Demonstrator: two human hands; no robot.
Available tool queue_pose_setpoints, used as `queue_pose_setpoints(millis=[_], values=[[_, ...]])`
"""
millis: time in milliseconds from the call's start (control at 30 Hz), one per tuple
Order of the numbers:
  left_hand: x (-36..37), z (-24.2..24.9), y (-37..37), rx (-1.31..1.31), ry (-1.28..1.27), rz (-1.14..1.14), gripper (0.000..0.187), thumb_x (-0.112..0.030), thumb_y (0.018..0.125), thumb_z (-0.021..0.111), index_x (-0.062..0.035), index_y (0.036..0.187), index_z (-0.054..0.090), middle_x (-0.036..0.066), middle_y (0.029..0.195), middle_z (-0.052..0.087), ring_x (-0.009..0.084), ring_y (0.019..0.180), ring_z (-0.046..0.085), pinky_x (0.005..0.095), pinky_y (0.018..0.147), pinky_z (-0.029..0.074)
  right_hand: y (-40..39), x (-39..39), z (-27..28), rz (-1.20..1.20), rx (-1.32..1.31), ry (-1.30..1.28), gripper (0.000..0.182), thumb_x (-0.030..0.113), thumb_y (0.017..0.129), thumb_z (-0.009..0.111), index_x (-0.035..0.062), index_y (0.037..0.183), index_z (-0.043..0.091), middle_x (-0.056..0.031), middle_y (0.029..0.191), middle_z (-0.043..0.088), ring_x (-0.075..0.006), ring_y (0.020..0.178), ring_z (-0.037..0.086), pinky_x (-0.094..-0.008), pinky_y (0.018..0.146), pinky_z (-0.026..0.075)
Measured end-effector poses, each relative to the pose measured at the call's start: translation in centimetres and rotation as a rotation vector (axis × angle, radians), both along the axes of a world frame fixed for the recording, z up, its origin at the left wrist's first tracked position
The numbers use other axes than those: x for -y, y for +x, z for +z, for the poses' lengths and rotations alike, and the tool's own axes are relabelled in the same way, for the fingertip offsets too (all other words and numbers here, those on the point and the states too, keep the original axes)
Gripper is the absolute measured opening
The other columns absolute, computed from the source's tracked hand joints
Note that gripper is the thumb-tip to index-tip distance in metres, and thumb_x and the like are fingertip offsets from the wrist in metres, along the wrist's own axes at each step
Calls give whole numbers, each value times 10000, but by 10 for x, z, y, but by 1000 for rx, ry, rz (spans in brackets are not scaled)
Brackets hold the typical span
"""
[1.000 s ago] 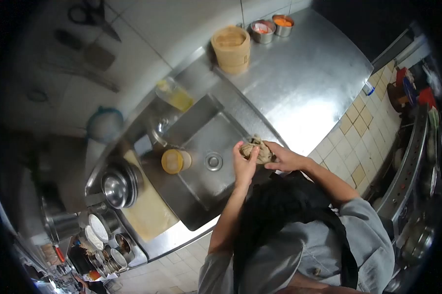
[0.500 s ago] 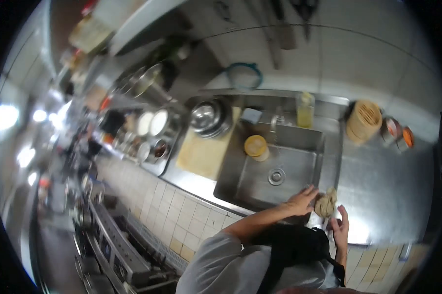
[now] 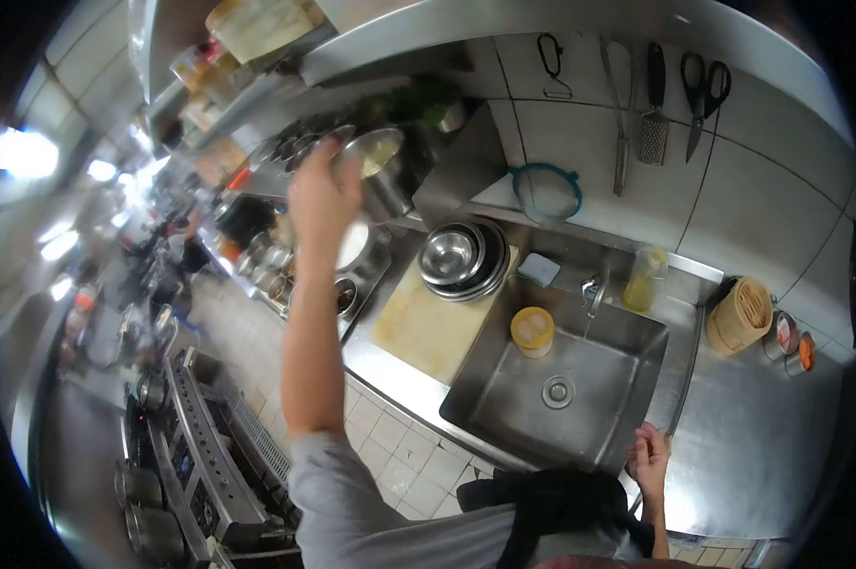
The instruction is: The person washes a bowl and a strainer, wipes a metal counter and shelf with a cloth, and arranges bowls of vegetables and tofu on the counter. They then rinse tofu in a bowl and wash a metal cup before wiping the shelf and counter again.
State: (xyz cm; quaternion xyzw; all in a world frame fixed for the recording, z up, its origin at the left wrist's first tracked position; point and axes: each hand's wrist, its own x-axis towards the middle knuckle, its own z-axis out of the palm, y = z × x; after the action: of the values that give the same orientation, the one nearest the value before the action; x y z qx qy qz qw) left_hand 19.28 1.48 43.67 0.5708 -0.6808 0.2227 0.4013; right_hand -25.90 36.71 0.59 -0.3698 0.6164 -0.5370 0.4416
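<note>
My left hand (image 3: 322, 194) is stretched far to the left, slightly blurred. Its thumb stands apart from the fingers, beside a tall metal pot (image 3: 385, 180) with pale contents, and nothing shows in its grasp. At the near right corner of the sink (image 3: 504, 398) is my right hand (image 3: 649, 457), its fingers loosely bent with nothing visible in them. A yellow-lidded tub (image 3: 532, 330) stands in the basin below the tap (image 3: 593, 287).
Stacked metal bowls (image 3: 456, 258) rest on a cutting board (image 3: 418, 327) left of the sink. A soap bottle (image 3: 644, 280) and bamboo steamer (image 3: 739, 318) stand along the back. A grater (image 3: 653, 133) and scissors (image 3: 701, 100) hang on the wall, above a blue-rimmed strainer (image 3: 546, 192).
My left hand has moved from the sink's front edge up and far left towards the pot. The beige cloth between my hands is no longer visible. The view has shifted left.
</note>
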Motion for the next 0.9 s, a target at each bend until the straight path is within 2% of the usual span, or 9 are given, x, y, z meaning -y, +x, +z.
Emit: queue_pose_setpoints(millis=[67, 133, 167, 233, 267, 400, 567, 667, 900], values=[[45, 32, 29, 34, 173, 122, 445, -315, 859, 719, -68, 1225, 665, 191, 1210, 675, 351, 1129, 642, 451, 966, 489, 25, 10, 9, 9, -32, 12, 370, 133, 1015, 572, 14, 1364, 530, -86, 1154, 650, -117, 790, 629, -264, 679, 541], [87, 41, 47, 181, 567, 359, 685, -434, 743, 792, -39, 1282, 643, 205, 1173, 696, 313, 1072, 684, 413, 919, 517, 44, 16, 7, 23, -100, 23, 341, 109, 1017, 561, 18, 1345, 546, -78, 1087, 661, -109, 778, 626, -262, 673, 549], [101, 41, 56, 181, 564, 341, 685, -434, 743, 792, -39, 1282, 643, 205, 1173, 696, 313, 1072, 684, 413, 919, 517, 51, 18, 5, 5, -104, 22, 341, 109, 1017, 561, 18, 1345, 546, -78, 1087, 661, -109, 778, 626, -262, 673, 549], [127, 35, 72, 148, 781, 97, 789, -343, 693, 768, -152, 1425, 544, 186, 1354, 605, 302, 1282, 570, 402, 1046, 464, 65, 18, 5, 78, -218, -7, 330, 110, 1017, 563, 10, 1331, 550, -72, 1060, 664, -104, 778, 624, -264, 683, 554], [150, 19, 89, 100, 749, -27, 847, -343, 674, 758, -165, 1462, 504, 157, 1374, 599, 299, 1292, 562, 381, 1061, 459, 72, 17, 6, 49, -185, 33, 324, 126, 1018, 574, 0, 1315, 556, -68, 1039, 668, -100, 779, 621, -266, 698, 556], [158, 22, 81, 233, 733, 40, 858, -351, 661, 768, -117, 1446, 515, 190, 1342, 614, 306, 1261, 586, 372, 1036, 479, 89, 16, 20, 1, -207, 11, 317, 146, 1017, 583, 2, 1299, 568, -58, 998, 672, -103, 770, 623, -259, 676, 548], [163, 27, 90, 219, 868, -44, 740, -381, 633, 802, 10, 1245, 659, 263, 1196, 667, 343, 1111, 667, 388, 947, 528, 97, 19, 11, -121, -109, 55, 289, 167, 1017, 587, 6, 1256, 597, -40, 927, 675, -98, 718, 619, -235, 625, 519], [148, 25, 91, 198, 791, -92, 686, -389, 637, 801, 8, 1186, 692, 265, 1182, 669, 352, 1099, 666, 390, 940, 529, 104, 29, 23, -63, -235, 64, 277, 160, 1016, 584, 4, 1244, 604, -43, 909, 677, -92, 690, 609, -237, 600, 511], [86, 60, 93, 214, 602, -157, 738, -385, 703, 782, -18, 1320, 609, 245, 1273, 638, 357, 1206, 609, 392, 1040, 454, 98, 26, 13, -16, -312, 2, 287, 143, 1007, 586, -11, 1249, 601, -58, 896, 681, -92, 680, 604, -251, 588, 515]])
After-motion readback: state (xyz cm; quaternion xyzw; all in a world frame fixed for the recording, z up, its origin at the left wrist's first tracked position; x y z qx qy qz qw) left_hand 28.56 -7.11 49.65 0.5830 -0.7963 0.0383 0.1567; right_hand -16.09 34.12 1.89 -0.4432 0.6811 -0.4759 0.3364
